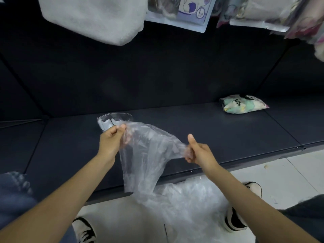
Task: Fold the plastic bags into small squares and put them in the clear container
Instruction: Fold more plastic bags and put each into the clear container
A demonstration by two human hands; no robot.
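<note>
here a clear plastic bag (143, 155) hangs stretched between both hands, above the front edge of a dark padded tabletop (210, 130), its loose lower part drooping down past that edge. the left hand (112, 139) pinches the bag's upper corner at about 10 o'clock from the bag's middle, thumb pressed against curled fingers with the film caught between them. the right hand (198, 151) grips the opposite end at about 3 o'clock, fingers curled round a bunched twist of plastic and the thumb sticking up. below the held bag, at 6 o'clock, a heap of more clear plastic bags (189, 202) lies on the pale tiled floor (289, 176) between the person's feet, and the held bag's lower hem reaches down to it. just behind the left hand, at 12 o'clock from it, the clear container (114, 120) sits on the tabletop with something white inside; what it is cannot be told. farther off, at 2 o'clock, a small printed packet (242, 104) lies on the tabletop, well apart from the hands. black-and-white shoes (235, 220) show on the floor near the heap. along the top edge hang a grey cloth (94, 16) and several packaged goods (185, 9).
</note>
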